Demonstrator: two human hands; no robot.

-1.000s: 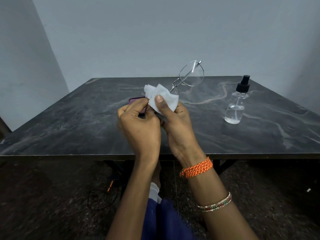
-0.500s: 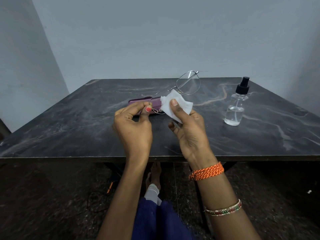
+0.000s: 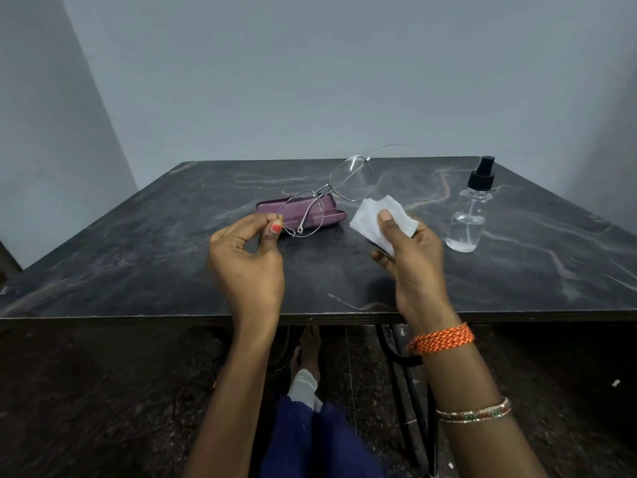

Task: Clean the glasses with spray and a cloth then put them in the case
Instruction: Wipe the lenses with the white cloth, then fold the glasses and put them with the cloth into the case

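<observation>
Thin wire-framed glasses (image 3: 326,196) hang in the air above the dark table (image 3: 138,257). My left hand (image 3: 246,257) pinches the rim of the nearer lens between thumb and fingers. The far lens points away toward the wall. A folded white cloth (image 3: 374,219) sits in my right hand (image 3: 412,257), held by thumb and fingers, apart from the glasses. Behind the near lens a purple glasses case (image 3: 331,217) lies shut on the table. A clear spray bottle (image 3: 470,215) with a black pump stands upright to the right.
The table's front edge runs just under my wrists. Beneath it are black table legs (image 3: 406,367), a foot and a dark speckled floor. A plain grey wall stands behind the table.
My right hand has pulled the cloth off the near lens and moved right. My left hand has stayed on the rim, and the purple case now shows through the uncovered lens.
</observation>
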